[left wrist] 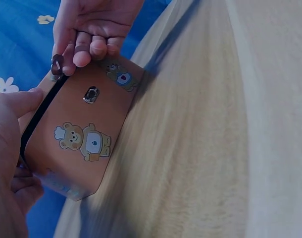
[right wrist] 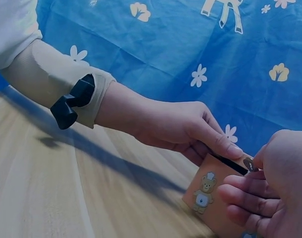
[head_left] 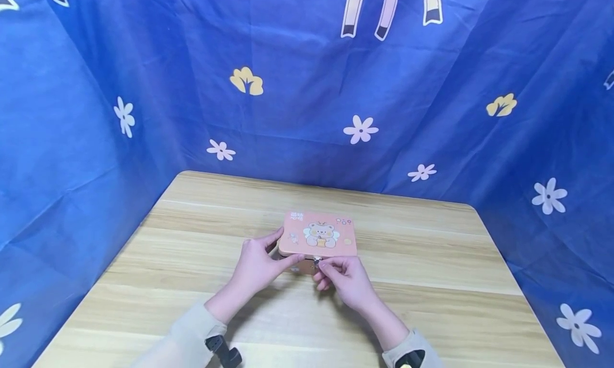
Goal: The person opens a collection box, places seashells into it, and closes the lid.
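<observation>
A peach-pink tin box [head_left: 299, 229] with a bear printed on its lid stands on the table. My left hand [head_left: 254, 264] holds its left side, thumb along the lid's front edge and the other fingers round the side. At the front, my right hand [head_left: 347, 280] pinches the metal latch flap [left wrist: 57, 64] between thumb and index finger; its other fingers are loosely curled. The flap is lifted away from the oval metal catch [left wrist: 91, 94] on the front wall. A dark band shows along the seam under the lid. What is inside stays hidden.
The box rests on a light wood-grain table [head_left: 412, 309]. Blue cloth [head_left: 297, 128] with flowers and animal legs hangs round its back and sides. Both forearms reach in from the near edge, a black wrist strap [right wrist: 74, 101] on the left one.
</observation>
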`<act>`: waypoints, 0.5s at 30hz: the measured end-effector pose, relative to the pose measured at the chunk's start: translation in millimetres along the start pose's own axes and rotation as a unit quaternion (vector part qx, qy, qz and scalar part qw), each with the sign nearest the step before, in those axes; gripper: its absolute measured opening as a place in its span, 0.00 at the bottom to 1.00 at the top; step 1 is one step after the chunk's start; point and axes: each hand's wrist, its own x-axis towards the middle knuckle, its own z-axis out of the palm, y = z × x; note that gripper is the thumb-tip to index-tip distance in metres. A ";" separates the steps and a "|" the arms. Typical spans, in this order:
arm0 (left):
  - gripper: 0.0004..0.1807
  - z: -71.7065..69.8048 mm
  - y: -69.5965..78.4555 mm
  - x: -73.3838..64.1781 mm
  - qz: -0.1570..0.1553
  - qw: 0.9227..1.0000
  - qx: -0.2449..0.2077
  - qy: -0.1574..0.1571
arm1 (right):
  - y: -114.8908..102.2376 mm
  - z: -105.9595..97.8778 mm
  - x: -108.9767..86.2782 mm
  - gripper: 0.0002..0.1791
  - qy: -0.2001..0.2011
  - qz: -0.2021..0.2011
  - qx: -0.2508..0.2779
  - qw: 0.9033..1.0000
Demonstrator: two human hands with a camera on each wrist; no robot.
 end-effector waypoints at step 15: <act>0.52 1.4 -3.7 -3.7 -0.029 1.000 0.011 -0.005 | 9.6 1.4 -2.3 0.15 -0.007 0.016 0.018 1.000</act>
